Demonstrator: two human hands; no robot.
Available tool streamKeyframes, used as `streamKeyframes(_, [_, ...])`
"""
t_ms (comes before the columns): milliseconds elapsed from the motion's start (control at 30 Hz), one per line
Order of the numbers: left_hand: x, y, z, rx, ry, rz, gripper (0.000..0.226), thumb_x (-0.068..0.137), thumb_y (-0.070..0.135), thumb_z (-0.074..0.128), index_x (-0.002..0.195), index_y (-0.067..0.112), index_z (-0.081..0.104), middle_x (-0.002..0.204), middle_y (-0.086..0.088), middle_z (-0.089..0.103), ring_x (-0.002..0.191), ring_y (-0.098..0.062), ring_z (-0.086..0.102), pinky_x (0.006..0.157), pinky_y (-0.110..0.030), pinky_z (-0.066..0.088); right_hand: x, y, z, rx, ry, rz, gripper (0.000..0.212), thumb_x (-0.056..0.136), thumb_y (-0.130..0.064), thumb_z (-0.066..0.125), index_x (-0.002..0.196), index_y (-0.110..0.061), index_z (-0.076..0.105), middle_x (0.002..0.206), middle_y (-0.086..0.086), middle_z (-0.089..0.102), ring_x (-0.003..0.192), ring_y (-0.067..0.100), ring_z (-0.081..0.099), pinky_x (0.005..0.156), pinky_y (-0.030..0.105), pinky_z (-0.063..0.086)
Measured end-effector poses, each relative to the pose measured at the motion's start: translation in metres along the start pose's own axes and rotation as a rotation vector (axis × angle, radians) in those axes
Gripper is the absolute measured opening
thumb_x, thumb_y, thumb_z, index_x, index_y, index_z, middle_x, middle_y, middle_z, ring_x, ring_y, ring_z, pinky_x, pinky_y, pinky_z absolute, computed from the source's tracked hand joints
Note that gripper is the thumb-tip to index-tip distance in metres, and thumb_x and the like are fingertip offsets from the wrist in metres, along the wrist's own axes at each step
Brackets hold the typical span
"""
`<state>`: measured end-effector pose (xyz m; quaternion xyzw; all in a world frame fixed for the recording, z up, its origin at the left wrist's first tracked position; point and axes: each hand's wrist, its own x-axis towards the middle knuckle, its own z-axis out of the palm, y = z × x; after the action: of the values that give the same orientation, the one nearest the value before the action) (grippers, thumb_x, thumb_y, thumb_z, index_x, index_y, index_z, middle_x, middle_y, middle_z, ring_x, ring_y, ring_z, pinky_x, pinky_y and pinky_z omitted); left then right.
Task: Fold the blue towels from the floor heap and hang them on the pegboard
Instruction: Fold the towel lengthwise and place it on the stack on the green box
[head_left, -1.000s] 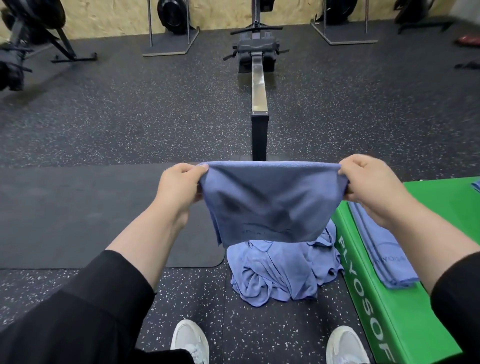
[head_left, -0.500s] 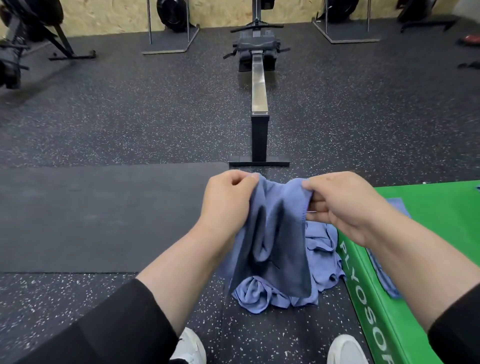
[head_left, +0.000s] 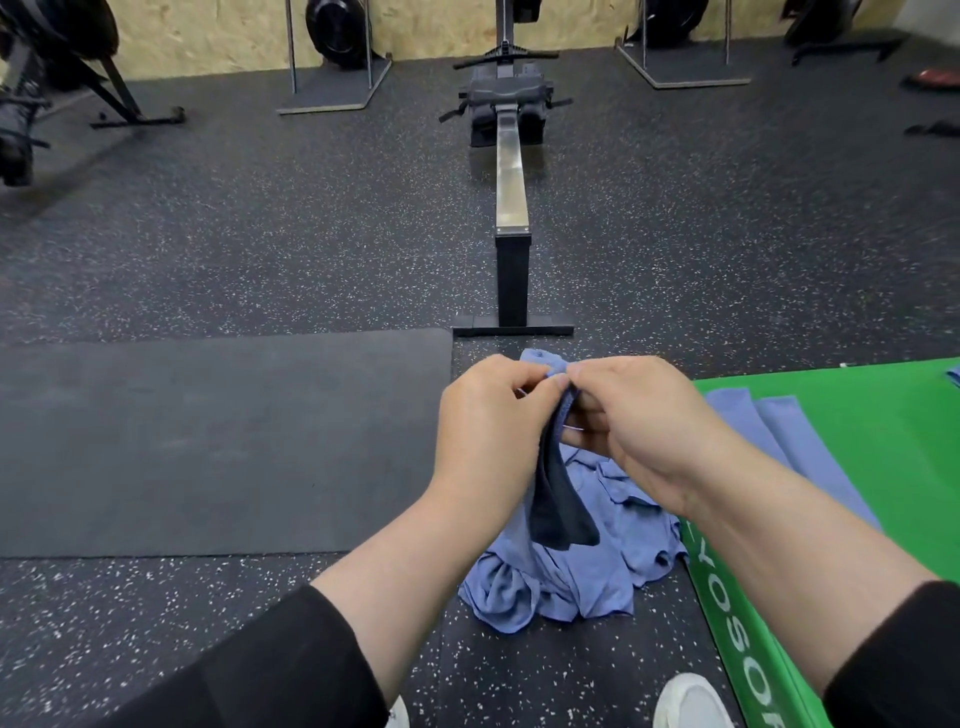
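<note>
A blue towel (head_left: 558, 499) hangs folded in half between my hands, above the floor. My left hand (head_left: 488, 431) and my right hand (head_left: 631, 421) meet at its top corners, and both pinch the cloth. Below them a heap of crumpled blue towels (head_left: 566, 582) lies on the speckled floor between my shoes. Two folded blue towels (head_left: 789, 441) lie flat on the green plyo box (head_left: 857, 467) at the right. No pegboard is in view.
A rowing machine (head_left: 511, 208) stretches away straight ahead, its rear foot just beyond the heap. A dark mat (head_left: 218, 441) covers the floor at the left. Stands and other gym gear line the far wooden wall.
My hands have come together from wide apart, bringing the towel's two top corners to meet. The towel went from spread flat to folded in half and hanging narrow.
</note>
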<state>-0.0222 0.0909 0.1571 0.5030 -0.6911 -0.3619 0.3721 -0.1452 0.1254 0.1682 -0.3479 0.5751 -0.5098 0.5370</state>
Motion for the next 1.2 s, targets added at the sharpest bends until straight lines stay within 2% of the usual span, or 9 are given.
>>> streamKeyframes(200, [-0.007, 0.004, 0.0, 0.041, -0.181, 0.062, 0.026, 0.092, 0.016, 0.05, 0.09, 0.017, 0.077, 0.088, 0.0, 0.071, 0.087, -0.018, 0.062, 0.083, -0.04, 0.051, 0.003, 0.002, -0.008, 0.032, 0.025, -0.032, 0.03, 0.103, -0.018, 0.055, 0.078, -0.008, 0.068, 0.076, 0.009, 0.067, 0.072, 0.017, 0.064, 0.073, 0.026, 0.059])
streamKeyframes(300, [-0.008, 0.005, -0.003, -0.042, -0.213, -0.068, 0.032, 0.088, 0.01, 0.048, 0.084, 0.023, 0.077, 0.087, 0.007, 0.076, 0.086, -0.013, 0.069, 0.08, -0.033, 0.055, 0.007, 0.004, -0.017, -0.169, 0.09, -0.066, 0.02, 0.093, 0.0, 0.057, 0.078, 0.005, 0.069, 0.072, 0.012, 0.062, 0.065, 0.019, 0.057, 0.063, 0.031, 0.055])
streamKeyframes(433, [0.003, -0.006, -0.014, -0.131, -0.153, -0.218, 0.025, 0.089, 0.005, 0.045, 0.084, 0.02, 0.064, 0.079, 0.0, 0.075, 0.069, -0.015, 0.07, 0.067, -0.031, 0.053, 0.011, 0.002, -0.024, -0.64, 0.105, -0.141, 0.026, 0.079, -0.029, 0.054, 0.089, -0.01, 0.07, 0.068, 0.011, 0.058, 0.065, 0.015, 0.044, 0.073, 0.058, 0.053])
streamKeyframes(533, [0.014, -0.026, -0.032, 0.214, -0.189, -0.094, 0.026, 0.091, 0.017, 0.053, 0.109, 0.035, 0.059, 0.098, 0.012, 0.065, 0.087, -0.013, 0.064, 0.085, -0.038, 0.053, 0.006, -0.004, -0.023, -0.729, 0.051, -0.2, 0.017, 0.089, -0.029, 0.056, 0.091, -0.029, 0.072, 0.075, 0.006, 0.068, 0.065, 0.01, 0.049, 0.073, 0.045, 0.053])
streamKeyframes(667, [0.017, -0.039, -0.046, 0.425, -0.317, 0.117, 0.041, 0.096, 0.025, 0.06, 0.135, 0.034, 0.052, 0.135, 0.009, 0.047, 0.119, -0.011, 0.051, 0.104, -0.032, 0.042, 0.004, -0.007, -0.026, -0.848, -0.048, -0.269, 0.02, 0.096, -0.015, 0.056, 0.088, -0.025, 0.071, 0.054, -0.015, 0.049, 0.051, 0.002, 0.037, 0.056, 0.028, 0.031])
streamKeyframes(767, [0.015, -0.044, -0.049, 0.39, -0.355, 0.191, 0.032, 0.094, 0.028, 0.065, 0.126, 0.031, 0.061, 0.132, 0.009, 0.047, 0.126, -0.012, 0.047, 0.108, -0.027, 0.035, 0.004, -0.007, -0.027, -0.854, -0.087, -0.272, 0.022, 0.096, -0.013, 0.056, 0.089, -0.026, 0.071, 0.055, -0.01, 0.048, 0.054, 0.003, 0.037, 0.055, 0.03, 0.032])
streamKeyframes(933, [0.018, -0.048, -0.05, 0.439, -0.421, 0.218, 0.013, 0.094, 0.037, 0.067, 0.102, 0.027, 0.07, 0.129, 0.01, 0.049, 0.123, -0.015, 0.046, 0.105, -0.026, 0.033, -0.002, -0.013, -0.026, -0.807, -0.179, -0.293, 0.023, 0.097, -0.012, 0.056, 0.092, -0.028, 0.072, 0.085, 0.004, 0.073, 0.078, 0.024, 0.061, 0.083, 0.044, 0.051])
streamKeyframes(1067, [0.021, -0.056, -0.056, 0.619, -0.513, 0.093, 0.03, 0.093, 0.057, 0.057, 0.092, 0.031, 0.073, 0.122, 0.014, 0.053, 0.112, -0.016, 0.053, 0.1, -0.04, 0.045, 0.0, -0.015, -0.035, -0.801, -0.141, -0.282, 0.022, 0.097, -0.012, 0.057, 0.094, -0.026, 0.074, 0.087, -0.008, 0.074, 0.08, 0.003, 0.06, 0.086, 0.035, 0.05])
streamKeyframes(1200, [0.026, -0.053, -0.064, 0.74, -0.396, 0.107, 0.035, 0.095, 0.052, 0.055, 0.084, 0.023, 0.072, 0.112, 0.012, 0.061, 0.098, -0.018, 0.06, 0.087, -0.038, 0.05, 0.009, -0.01, -0.048, -0.852, -0.101, -0.237, 0.018, 0.093, -0.032, 0.057, 0.098, -0.036, 0.073, 0.091, 0.015, 0.071, 0.074, 0.017, 0.054, 0.087, 0.053, 0.052])
